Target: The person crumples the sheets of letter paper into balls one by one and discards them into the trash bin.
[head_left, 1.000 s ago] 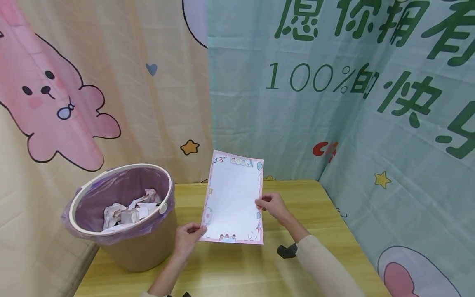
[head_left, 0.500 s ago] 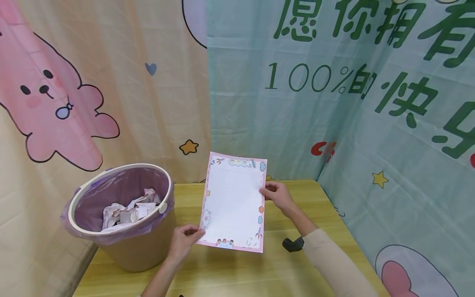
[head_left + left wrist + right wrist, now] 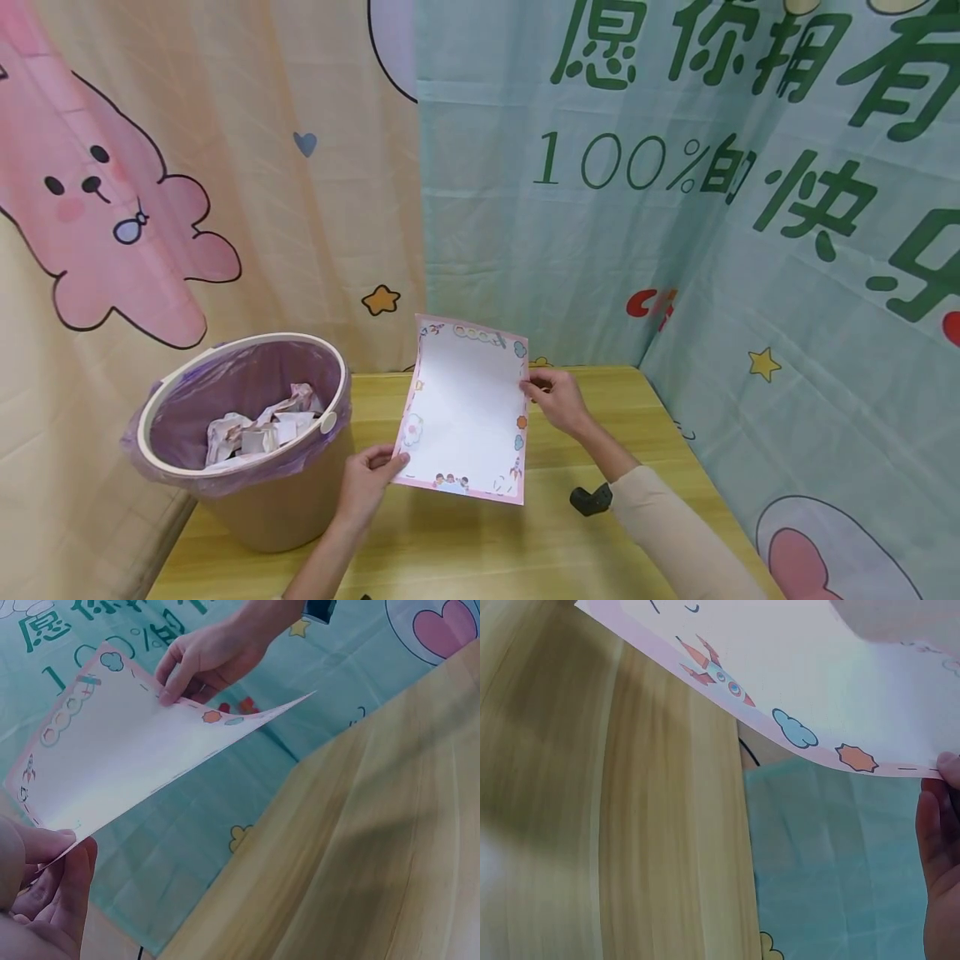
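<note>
A sheet of paper (image 3: pixel 467 408), white with a pink cartoon border, is held up above the table between both hands. My left hand (image 3: pixel 367 483) pinches its lower left corner between thumb and fingers. The right hand (image 3: pixel 558 402) pinches the right edge, a little above the middle. In the left wrist view the paper (image 3: pixel 142 742) bends in a gentle curve, with the right hand (image 3: pixel 214 664) at its far edge. Printed rockets, clouds and an orange shape run along the border of the paper (image 3: pixel 832 705) in the right wrist view.
A beige bin (image 3: pixel 281 512) with a purple liner (image 3: pixel 247 367) stands on the left, crumpled papers (image 3: pixel 262 429) inside. A small black object (image 3: pixel 590 500) lies on the wooden table (image 3: pixel 450 558) by the right sleeve (image 3: pixel 675 529). Printed curtains (image 3: pixel 525 242) hang behind and to the right.
The right hand has slid up along the paper's right edge. The sheet rose and tilted, then shifted slightly left with both hands. The bin has stayed put.
</note>
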### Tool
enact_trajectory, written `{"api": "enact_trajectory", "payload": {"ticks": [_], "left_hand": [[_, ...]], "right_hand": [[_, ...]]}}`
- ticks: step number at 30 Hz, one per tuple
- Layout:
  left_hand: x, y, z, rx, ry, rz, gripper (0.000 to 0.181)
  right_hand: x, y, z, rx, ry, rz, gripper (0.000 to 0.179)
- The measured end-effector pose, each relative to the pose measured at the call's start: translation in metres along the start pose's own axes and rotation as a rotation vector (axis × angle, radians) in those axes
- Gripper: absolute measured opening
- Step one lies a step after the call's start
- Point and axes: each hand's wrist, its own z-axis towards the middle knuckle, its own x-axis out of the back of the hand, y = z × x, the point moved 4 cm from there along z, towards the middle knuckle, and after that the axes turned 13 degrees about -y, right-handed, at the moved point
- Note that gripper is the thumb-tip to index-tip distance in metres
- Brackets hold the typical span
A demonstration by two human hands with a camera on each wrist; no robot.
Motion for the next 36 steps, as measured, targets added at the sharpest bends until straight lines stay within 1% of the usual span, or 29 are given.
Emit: {"api": "enact_trajectory", "payload": {"ticks": [4,7,10,12,16,19,21,25,28,31,36], "left_hand": [[-0.002,0.004,0.004,-0.005,-0.002,0.0,0.027],[-0.003,0.007,0.007,-0.006,-0.003,-0.002,0.027],[-0.005,0.01,0.009,0.001,-0.003,-0.008,0.029],[-0.006,0.011,0.01,0.004,-0.005,-0.024,0.03],[-0.008,0.011,0.014,-0.004,-0.013,-0.079,0.031],[-0.01,0.009,0.018,-0.018,-0.032,-0.134,0.029],[-0.011,0.009,0.02,-0.028,-0.052,-0.177,0.029],[-0.014,0.01,0.023,-0.029,-0.091,-0.268,0.03],[-0.017,0.013,0.024,-0.026,-0.107,-0.308,0.031],[-0.02,0.014,0.026,-0.035,-0.132,-0.34,0.032],[-0.024,0.016,0.029,-0.055,-0.181,-0.36,0.034]], "right_hand": [[0.0,-0.005,0.0,0.07,-0.001,-0.082,0.009],[-0.002,-0.01,0.0,0.158,-0.022,-0.17,0.008],[-0.005,-0.013,0.0,0.233,-0.055,-0.233,0.008],[-0.007,-0.015,0.0,0.263,-0.073,-0.262,0.008],[-0.009,-0.018,-0.002,0.286,-0.099,-0.315,0.008],[-0.011,-0.02,-0.003,0.299,-0.118,-0.372,0.009],[-0.012,-0.022,-0.005,0.328,-0.128,-0.443,0.014],[-0.016,-0.029,-0.011,0.456,-0.125,-0.655,0.026],[-0.019,-0.035,-0.015,0.558,-0.132,-0.793,0.032],[-0.022,-0.039,-0.016,0.614,-0.154,-0.857,0.033],[-0.027,-0.043,-0.019,0.67,-0.192,-0.895,0.039]]}}
